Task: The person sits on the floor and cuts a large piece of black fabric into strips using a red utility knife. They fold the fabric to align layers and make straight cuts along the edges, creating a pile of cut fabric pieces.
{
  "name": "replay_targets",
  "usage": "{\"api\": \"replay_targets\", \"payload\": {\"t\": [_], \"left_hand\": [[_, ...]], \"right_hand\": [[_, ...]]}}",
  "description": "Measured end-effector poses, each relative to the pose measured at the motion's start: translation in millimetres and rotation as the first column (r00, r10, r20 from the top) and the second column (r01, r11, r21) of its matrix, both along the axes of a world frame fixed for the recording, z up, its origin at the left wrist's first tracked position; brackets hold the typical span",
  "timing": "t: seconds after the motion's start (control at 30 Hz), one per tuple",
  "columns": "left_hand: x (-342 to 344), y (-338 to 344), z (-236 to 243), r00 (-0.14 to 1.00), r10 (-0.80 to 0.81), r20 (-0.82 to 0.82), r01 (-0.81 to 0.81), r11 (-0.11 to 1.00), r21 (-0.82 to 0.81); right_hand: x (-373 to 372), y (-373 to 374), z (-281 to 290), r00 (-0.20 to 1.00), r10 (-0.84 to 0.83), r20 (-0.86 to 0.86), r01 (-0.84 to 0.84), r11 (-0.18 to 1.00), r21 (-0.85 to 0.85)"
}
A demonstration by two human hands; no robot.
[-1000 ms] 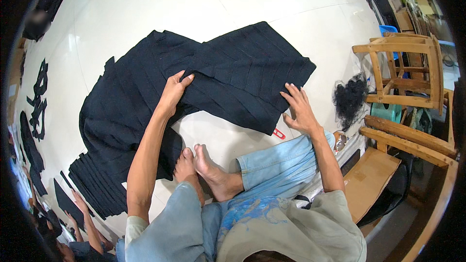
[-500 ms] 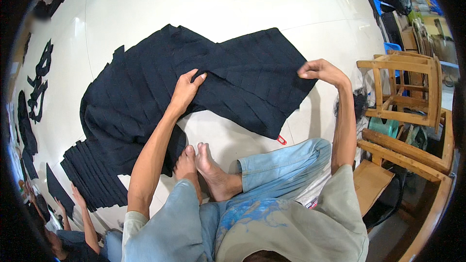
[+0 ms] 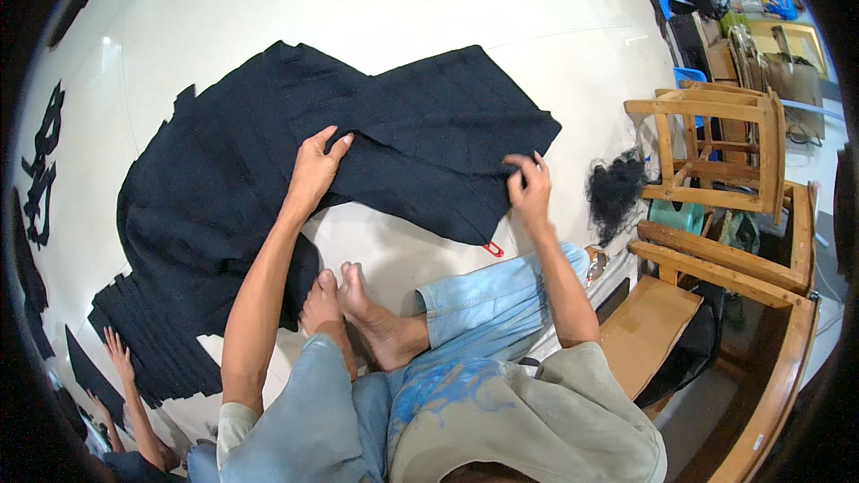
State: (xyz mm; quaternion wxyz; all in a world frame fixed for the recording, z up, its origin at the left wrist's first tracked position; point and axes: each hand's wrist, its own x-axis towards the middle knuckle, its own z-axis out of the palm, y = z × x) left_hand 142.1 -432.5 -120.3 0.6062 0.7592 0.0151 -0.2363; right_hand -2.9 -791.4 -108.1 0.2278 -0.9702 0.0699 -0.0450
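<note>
A large dark sheet of ribbed cloth (image 3: 215, 170) lies spread across the pale floor, its lower left end bunched in narrow folds. At the middle of the cloth, my left hand (image 3: 313, 165) pinches a raised fold between thumb and fingers. A crease runs rightward from that grip. My right hand (image 3: 530, 190) hovers at the cloth's right end with its fingers apart, slightly blurred, and nothing shows in it. Close to the cloth's lower corner lies a small red pin-shaped piece (image 3: 493, 249). My bare feet (image 3: 385, 326) rest just below the cloth.
Wooden stools (image 3: 716, 143) and a wooden frame (image 3: 769, 286) stand at the right, with a cardboard piece (image 3: 651, 326) beside them. A tangle of black thread (image 3: 616, 192) lies near the stools. Another person's hand (image 3: 119, 353) touches the folded cloth end. Black scraps (image 3: 43, 161) lie far left.
My right hand has come off the cloth's right corner and moved left and down, its fingers now spread. My left hand keeps its place on the fold. The whole view has shifted slightly.
</note>
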Motion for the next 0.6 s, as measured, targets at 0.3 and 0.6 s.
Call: {"api": "replay_targets", "payload": {"t": [0.3,0.6], "left_hand": [[-10.1,1.3,13.6,0.991,-0.002,0.133,-0.012,0.995,0.102],[-14.5,15.2,-3.0,0.998,-0.059,-0.005,0.059,0.997,-0.059]], "right_hand": [[208.4,-1.0,91.7,0.912,-0.046,0.407,-0.122,0.918,0.377],[270.0,31.9,5.1,0.828,-0.064,-0.557,0.005,0.994,-0.106]]}}
